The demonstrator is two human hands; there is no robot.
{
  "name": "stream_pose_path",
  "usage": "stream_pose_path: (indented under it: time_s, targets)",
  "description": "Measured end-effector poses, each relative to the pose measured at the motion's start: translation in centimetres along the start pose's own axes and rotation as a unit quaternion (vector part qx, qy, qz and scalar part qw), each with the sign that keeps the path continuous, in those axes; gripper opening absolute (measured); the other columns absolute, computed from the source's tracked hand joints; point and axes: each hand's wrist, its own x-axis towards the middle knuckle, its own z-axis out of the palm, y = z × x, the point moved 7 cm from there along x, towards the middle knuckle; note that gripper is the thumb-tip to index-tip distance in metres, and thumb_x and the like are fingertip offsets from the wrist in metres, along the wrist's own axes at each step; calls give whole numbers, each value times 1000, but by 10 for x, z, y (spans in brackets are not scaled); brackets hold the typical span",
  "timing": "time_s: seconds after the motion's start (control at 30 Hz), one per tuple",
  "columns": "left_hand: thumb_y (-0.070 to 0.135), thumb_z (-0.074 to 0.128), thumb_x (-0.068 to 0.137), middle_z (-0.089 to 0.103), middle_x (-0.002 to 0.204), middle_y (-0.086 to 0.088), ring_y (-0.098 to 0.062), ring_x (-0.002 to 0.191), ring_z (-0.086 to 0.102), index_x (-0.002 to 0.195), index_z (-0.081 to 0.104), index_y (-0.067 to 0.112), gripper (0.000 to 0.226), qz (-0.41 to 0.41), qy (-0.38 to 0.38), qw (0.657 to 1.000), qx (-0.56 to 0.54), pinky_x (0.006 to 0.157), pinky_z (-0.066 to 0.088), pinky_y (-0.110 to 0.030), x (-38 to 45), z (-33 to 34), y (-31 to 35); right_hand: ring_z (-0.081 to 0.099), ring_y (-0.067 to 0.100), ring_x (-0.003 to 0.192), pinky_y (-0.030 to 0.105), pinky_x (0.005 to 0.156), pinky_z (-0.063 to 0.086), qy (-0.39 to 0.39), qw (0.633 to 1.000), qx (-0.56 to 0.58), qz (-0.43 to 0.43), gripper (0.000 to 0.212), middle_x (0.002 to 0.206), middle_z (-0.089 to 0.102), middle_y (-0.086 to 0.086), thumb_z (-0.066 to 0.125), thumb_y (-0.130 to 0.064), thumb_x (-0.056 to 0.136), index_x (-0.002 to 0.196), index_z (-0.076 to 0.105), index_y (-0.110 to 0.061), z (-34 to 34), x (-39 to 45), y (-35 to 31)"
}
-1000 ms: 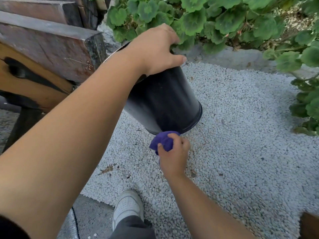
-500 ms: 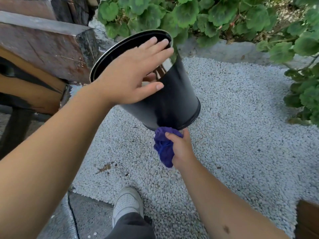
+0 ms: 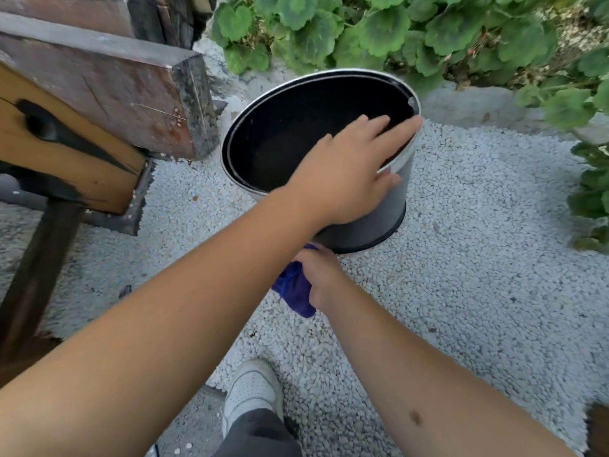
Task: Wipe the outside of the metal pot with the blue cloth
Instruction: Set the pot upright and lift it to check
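White gravel (image 3: 478, 258) covers the ground on which your metal pot (image 3: 372, 222) stands, its dark mouth open toward the camera and its pale rim tilted slightly toward you.

Your left hand (image 3: 346, 173) lies across the near right part of the pot's rim. The fingers (image 3: 395, 127) are spread and nearly straight, reaching over the opening to the far right edge, while the thumb presses the outer wall below the rim. The hand is open and flat; it rests on the pot rather than closing around anything.

Your right hand (image 3: 318, 275) sits just below the pot's base, on the near side. It is closed around the blue cloth (image 3: 295, 290), which is bunched, with a loose fold hanging down from the fist toward the gravel. The upper edge of the cloth meets the pot's lower wall where your left forearm crosses in front; the exact contact point is hidden by that arm.

Left of the pot, a weathered wooden beam (image 3: 108, 90) ends just beside the rim, with a lighter charred plank (image 3: 62, 153) beneath it. Behind the pot, green round-leaved plants (image 3: 412, 31) grow over a pale concrete kerb (image 3: 468, 103); more of the same foliage stands well to the pot's right. Nearer to you than the pot, a white shoe (image 3: 252, 390) rests at the gravel's edge.
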Motion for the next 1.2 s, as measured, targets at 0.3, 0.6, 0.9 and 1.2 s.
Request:
stream_pose_path:
  time_s: [0.3,0.6,0.9,1.2]
  targets:
    - [36,55,88,50,139,-13,-25,132,44,138,46,9,58,-89,279,951,-101,111,34,-39,-72,-50,-87,58,29,57,31,57,50,-73,985,-129,83,43,67,65,18,48,3,67,103,70,-1,-139,-44,-66]
    - [51,60,73,62,110,12,-27,113,55,98,63,39,28,-417,174,609,-652,78,52,-44,-124,36,-163,66,26,82,39,83,56,8,940,-300,-164,86,105,68,22,59,8,73,138,48,-48,-156,-73,-210]
    - [23,52,84,64,98,-5,-31,96,60,94,67,26,18,-387,190,594,-679,88,52,-54,-122,34,-149,64,27,88,39,82,50,-73,926,-317,-193,89,108,71,20,52,11,71,141,49,-44,-114,-81,-213]
    - [12,47,79,56,99,-8,-29,89,54,94,66,24,27,-408,283,573,-652,70,52,-45,-147,-10,-162,67,23,96,36,86,52,-126,911,-313,-236,83,118,72,10,54,6,63,131,59,-41,-62,-64,-233]
